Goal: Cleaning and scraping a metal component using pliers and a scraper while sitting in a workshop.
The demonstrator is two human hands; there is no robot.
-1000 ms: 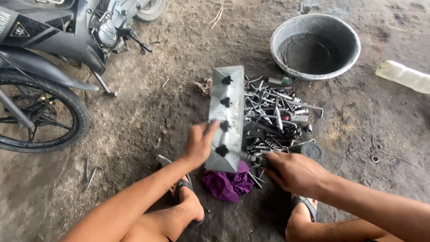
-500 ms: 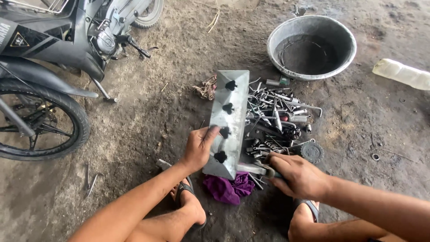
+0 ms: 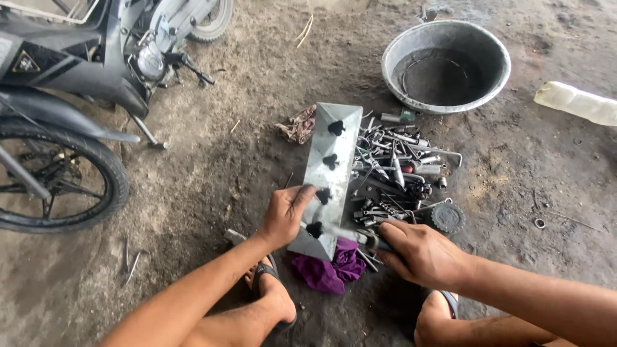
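My left hand (image 3: 286, 215) grips the near end of a long grey metal panel (image 3: 335, 144) with several dark holes in a row, holding it tilted above the dirt floor. My right hand (image 3: 421, 254) is closed on a thin metal tool (image 3: 350, 234) whose tip meets the panel by the nearest hole. A purple rag (image 3: 331, 268) lies under the panel's near end. My feet in sandals rest on either side of it.
A heap of wrenches, sockets and bolts (image 3: 398, 173) lies right of the panel. A grey metal basin (image 3: 448, 64) stands behind it, a pale plastic bottle (image 3: 575, 103) at far right. A motorcycle (image 3: 77, 77) fills the left side. A dirty rag (image 3: 297, 125) lies by the panel's far end.
The view has shifted slightly. My right hand has brought the tool's tip up against the panel's nearest hole, and my left hand has slid a little along the panel edge.
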